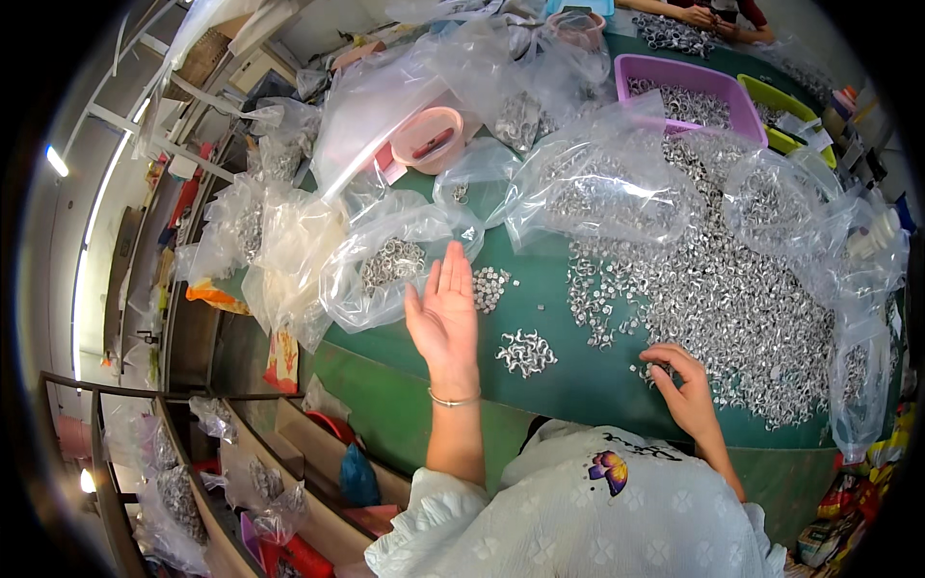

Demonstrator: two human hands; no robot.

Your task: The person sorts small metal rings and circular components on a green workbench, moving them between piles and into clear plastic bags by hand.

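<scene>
While the right hand (686,385) pinches at the near edge of the big heap of small metal rings (732,289) on the green counter (568,376), fingers curled together, the left hand (445,313) hovers flat and open, empty, beside a small ring cluster (526,353); clear bags of rings (385,265) crowd behind, purple tray (679,72) further back

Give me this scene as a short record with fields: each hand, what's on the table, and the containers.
Left hand: open, palm up, raised beside a clear bag of metal rings, holding nothing
Right hand: fingers curled, picking at the big heap of small metal parts
Table: green top, with two small sorted piles
Containers: purple tray, pink tub
</scene>
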